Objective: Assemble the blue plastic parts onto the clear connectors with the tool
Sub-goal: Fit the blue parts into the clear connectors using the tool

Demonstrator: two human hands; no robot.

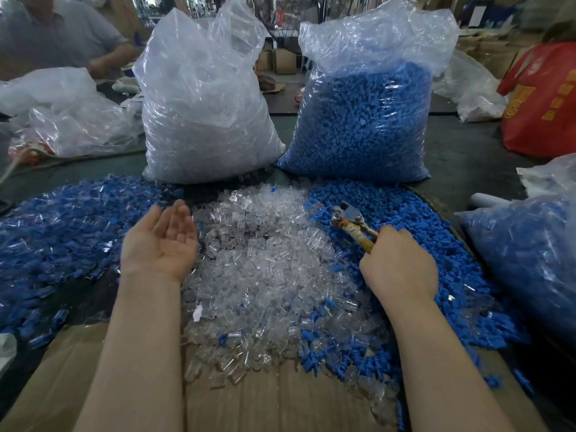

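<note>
On the right side of the table, the right hand (399, 263) curled its fingers round the taped handles of the tool (353, 222), a plier-like piece whose long axis ran from the fist up and to the left, its metal head pointing toward the far bags. That head lay over the loose blue plastic parts (414, 213), heaped along the right. The left hand (160, 241) hovered palm up, fingers relaxed and lightly bent, holding nothing, at the left edge of the clear connectors (268, 260) piled in the middle. A mixed blue-and-clear heap (62, 219) spread to the left. Behind stood 2 upright sacks, the clear bag (202, 113) and the blue bag (364, 120), just beside each other. A red bag (542, 101) at far right bore yellow print, too blurred to read. Bare cardboard (265, 400) showed at the near edge between the forearms; dark table (467, 151) lay open right of the blue bag.
</note>
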